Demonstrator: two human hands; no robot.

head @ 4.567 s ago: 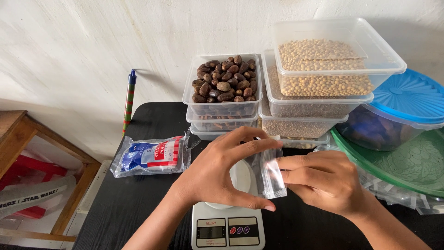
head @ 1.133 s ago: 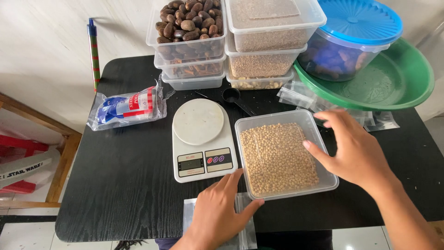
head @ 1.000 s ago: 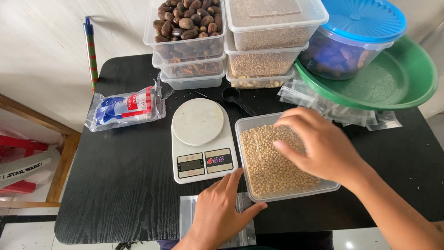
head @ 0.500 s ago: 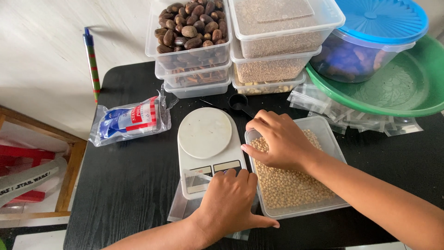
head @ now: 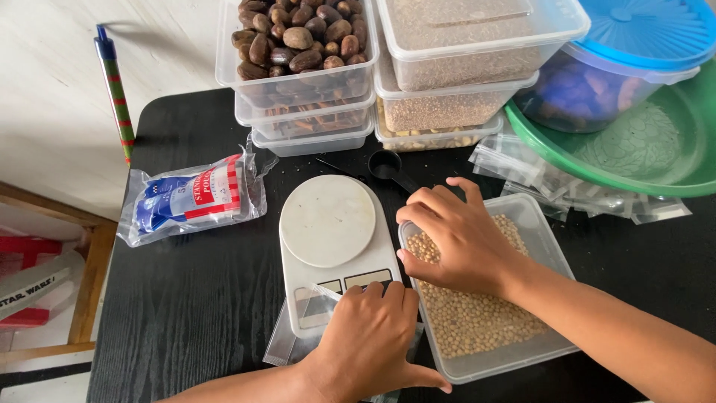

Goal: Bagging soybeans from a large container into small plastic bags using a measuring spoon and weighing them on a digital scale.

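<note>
A flat blue, white and red pouch pack (head: 190,200) in clear wrap lies toward the left edge of the black tabletop (head: 194,313), its long side running roughly left to right. Along the far edge stand stacked clear tubs: a left stack topped with brown nuts (head: 298,45) and a right stack holding fine grain (head: 462,52). Beside them at the far right corner sits a round tub with a blue lid (head: 641,37), resting in a green basin (head: 641,149). Clear small bags (head: 567,190) lie spread under the basin's near rim. A striped pen (head: 115,89) leans against the wall past the left edge.

A white kitchen scale (head: 328,239) sits mid-tabletop, long axis running near to far, round plate at the far end. A black scoop (head: 388,166) lies just beyond it. Touching the scale's right side is an open rectangular tub of pale beans (head: 485,321), long axis also near to far.

The right hand (head: 455,239) rests in the tub's far left corner, fingers curled down onto the beans; whether it holds any I cannot tell. The left hand (head: 369,339) lies flat, fingers spread, pressing a clear plastic bag (head: 287,347) against the scale's near end, covering part of its display.
</note>
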